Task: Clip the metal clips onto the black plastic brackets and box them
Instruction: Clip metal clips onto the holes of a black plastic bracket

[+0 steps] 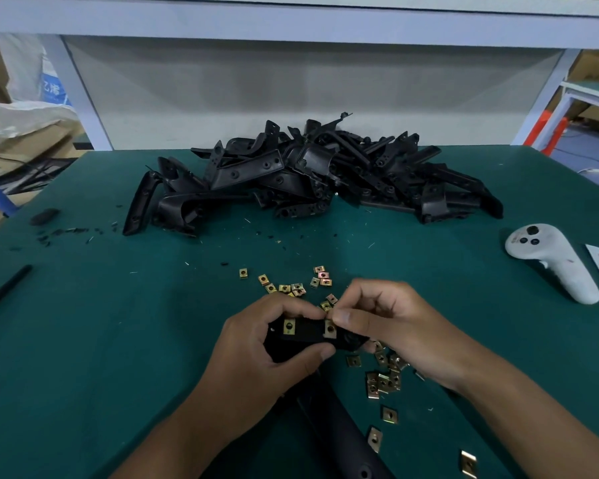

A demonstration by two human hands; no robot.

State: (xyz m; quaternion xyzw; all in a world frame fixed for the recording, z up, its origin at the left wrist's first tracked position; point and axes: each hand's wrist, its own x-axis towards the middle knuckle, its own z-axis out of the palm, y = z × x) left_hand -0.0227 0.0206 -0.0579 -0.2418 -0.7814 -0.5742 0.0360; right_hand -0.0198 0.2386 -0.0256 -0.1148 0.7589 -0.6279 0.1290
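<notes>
A: Bracket position?
B: Black bracket (312, 335) held above the green table (118, 340), near edge. Left hand (256, 354) wraps around it — thumb underneath. One clip (288, 327) sits on it.
A: Right hand?
B: Right hand (391, 323) pinches a second clip (330, 329) at the bracket's edge. Loose clips (291, 288) lie just beyond; bracket pile (308, 174) farther back.
</notes>
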